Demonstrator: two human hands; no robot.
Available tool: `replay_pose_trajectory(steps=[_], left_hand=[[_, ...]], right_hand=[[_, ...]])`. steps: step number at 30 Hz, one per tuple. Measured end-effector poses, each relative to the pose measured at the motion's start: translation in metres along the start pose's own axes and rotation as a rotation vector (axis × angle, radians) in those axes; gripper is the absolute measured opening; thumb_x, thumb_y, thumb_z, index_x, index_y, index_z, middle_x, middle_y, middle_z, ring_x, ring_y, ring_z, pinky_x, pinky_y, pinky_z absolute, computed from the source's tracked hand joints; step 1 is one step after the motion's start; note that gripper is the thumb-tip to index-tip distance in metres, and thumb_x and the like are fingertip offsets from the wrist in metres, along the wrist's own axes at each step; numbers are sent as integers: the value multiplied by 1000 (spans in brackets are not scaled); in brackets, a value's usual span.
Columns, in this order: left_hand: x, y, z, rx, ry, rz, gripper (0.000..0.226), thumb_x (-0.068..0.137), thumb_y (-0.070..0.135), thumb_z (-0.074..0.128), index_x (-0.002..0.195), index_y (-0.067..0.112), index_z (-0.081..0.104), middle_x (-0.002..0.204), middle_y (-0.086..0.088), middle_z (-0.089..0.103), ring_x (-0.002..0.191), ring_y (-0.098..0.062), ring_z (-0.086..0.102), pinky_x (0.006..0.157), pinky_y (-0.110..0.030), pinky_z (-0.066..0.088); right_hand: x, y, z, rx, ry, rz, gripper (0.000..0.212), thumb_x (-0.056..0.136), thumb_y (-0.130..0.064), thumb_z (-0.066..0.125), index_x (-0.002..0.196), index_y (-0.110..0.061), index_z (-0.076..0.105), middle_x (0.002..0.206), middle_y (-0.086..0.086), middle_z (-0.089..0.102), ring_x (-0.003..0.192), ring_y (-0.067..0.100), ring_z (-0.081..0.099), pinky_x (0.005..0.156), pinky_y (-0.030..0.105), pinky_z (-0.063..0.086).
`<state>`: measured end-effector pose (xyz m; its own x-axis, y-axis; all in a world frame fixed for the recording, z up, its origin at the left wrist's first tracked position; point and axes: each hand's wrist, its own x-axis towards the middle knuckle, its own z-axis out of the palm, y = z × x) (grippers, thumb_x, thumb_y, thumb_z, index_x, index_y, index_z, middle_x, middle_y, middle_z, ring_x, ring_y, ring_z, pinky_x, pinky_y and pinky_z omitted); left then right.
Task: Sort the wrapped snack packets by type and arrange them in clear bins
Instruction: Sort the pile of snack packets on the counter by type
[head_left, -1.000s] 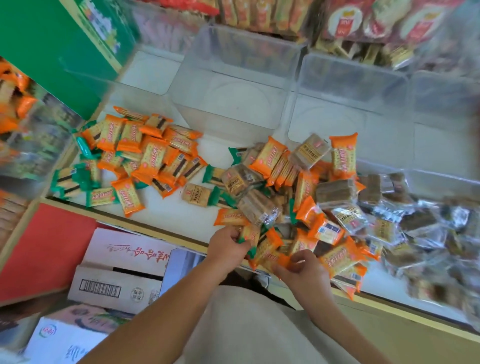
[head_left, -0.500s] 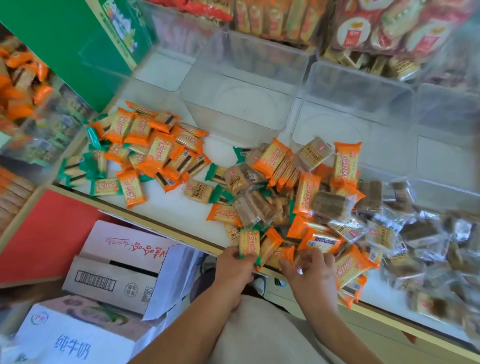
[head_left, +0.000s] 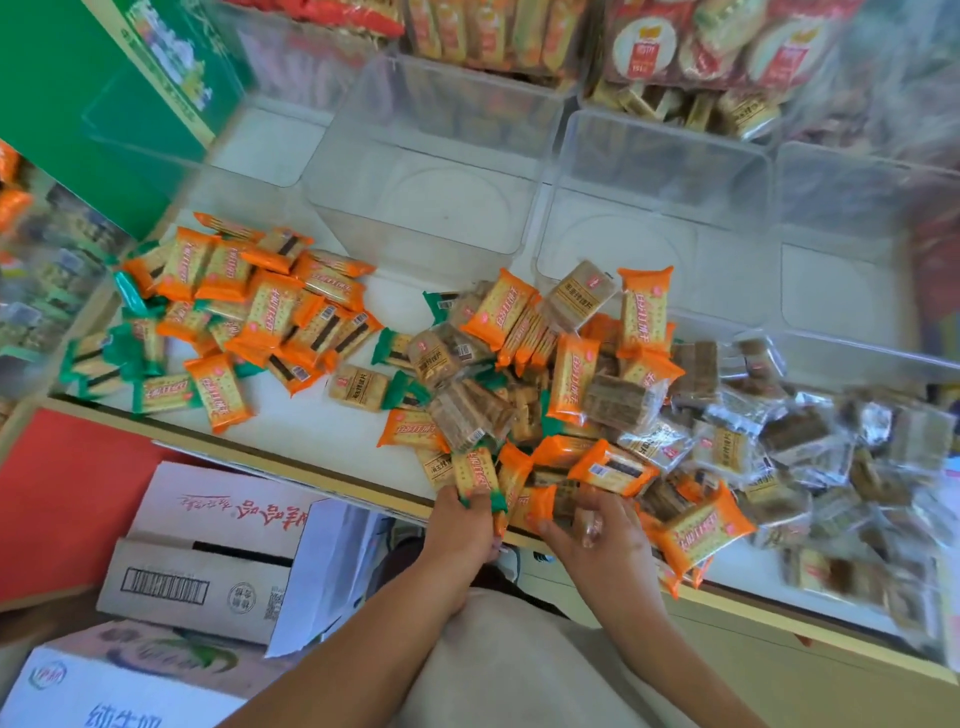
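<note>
A mixed heap of wrapped snack packets (head_left: 561, 374) covers the white shelf: orange-wrapped, green-ended and clear-wrapped brown ones. A separate cluster of orange packets (head_left: 260, 306) lies at the left, and clear-wrapped packets (head_left: 810, 447) spread to the right. My left hand (head_left: 460, 525) grips a green-ended packet (head_left: 475, 475) at the shelf's front edge. Beside it my right hand (head_left: 597, 525) holds an orange packet (head_left: 545, 512), fingers curled round it. Clear bins (head_left: 436, 156) stand behind the heap.
More clear bins (head_left: 665, 171) line the back, some holding packets. A green box (head_left: 104, 88) stands at the back left. Cardboard cartons (head_left: 208, 561) sit on the floor below the shelf's wooden front edge (head_left: 322, 475). A red surface (head_left: 62, 499) lies at the left.
Both hands have drawn back to the front edge of the shelf. The left hand has pulled a green-ended packet out of the heap; the right has taken hold of an orange one.
</note>
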<state>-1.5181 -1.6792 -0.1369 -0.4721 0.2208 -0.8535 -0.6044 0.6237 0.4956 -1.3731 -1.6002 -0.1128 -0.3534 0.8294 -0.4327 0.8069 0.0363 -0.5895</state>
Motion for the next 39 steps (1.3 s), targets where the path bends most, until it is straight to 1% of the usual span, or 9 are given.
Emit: replay_pose_trajectory(steps=[3,6,10,14,18,24,28,36,39], left_hand=[[3,1,5,-157,-16,-60,35,106,27,54,140,25,48,123,-10,64,102,-31,71,72,-39,66],[4,0,4,-286,-24,-126,36,103,25,60,139,25,53,124,-11,67,102,-31,73,71,-38,65],[0,-3,11,-359,-37,-166,35,104,27,59,139,30,53,116,-14,71,93,-30,76,80,-45,64],[-5,-7,23,-428,-83,-231,37,106,37,54,141,33,45,113,-22,71,93,-37,76,81,-49,63],[-12,-6,30,-549,-184,-272,38,104,35,59,140,29,48,118,-22,70,100,-39,73,80,-49,62],[-22,-5,36,-535,-266,-145,33,98,13,68,126,29,60,114,-10,76,104,-32,74,94,-49,58],[-24,-7,40,-461,-230,-64,35,96,15,71,125,31,60,110,-3,78,107,-29,73,93,-49,57],[-31,-13,43,-390,-264,-19,31,96,20,71,122,32,59,115,-1,75,104,-22,72,83,-42,54],[-35,-16,47,-353,-309,2,39,92,15,75,127,24,60,115,-5,77,105,-28,74,92,-53,57]], right_hand=[[-10,5,-5,72,79,-2,28,84,-40,80,101,-26,64,111,-12,60,99,4,55,75,22,43],[-14,6,-20,168,205,73,24,84,-47,77,94,-34,60,108,-16,57,98,10,58,75,34,49],[-10,22,-46,150,412,324,73,77,-54,81,131,-26,42,136,4,34,128,30,34,94,52,43],[13,38,-56,364,274,602,108,72,-67,79,152,-43,11,157,3,14,139,40,31,108,58,39],[26,36,-50,562,246,555,112,71,-67,80,155,-47,9,152,5,38,131,30,49,104,51,44],[17,37,-47,545,148,503,102,85,-39,76,153,-58,3,127,0,30,98,24,49,91,45,45],[2,45,-39,501,90,475,122,79,-25,82,152,-56,-10,148,0,23,130,27,37,101,45,43],[-4,49,-33,446,167,418,118,78,-26,85,152,-58,-2,129,2,25,112,24,38,101,57,50],[-5,49,-29,470,150,410,109,77,-35,86,150,-59,8,130,-2,27,114,28,52,91,56,57]])
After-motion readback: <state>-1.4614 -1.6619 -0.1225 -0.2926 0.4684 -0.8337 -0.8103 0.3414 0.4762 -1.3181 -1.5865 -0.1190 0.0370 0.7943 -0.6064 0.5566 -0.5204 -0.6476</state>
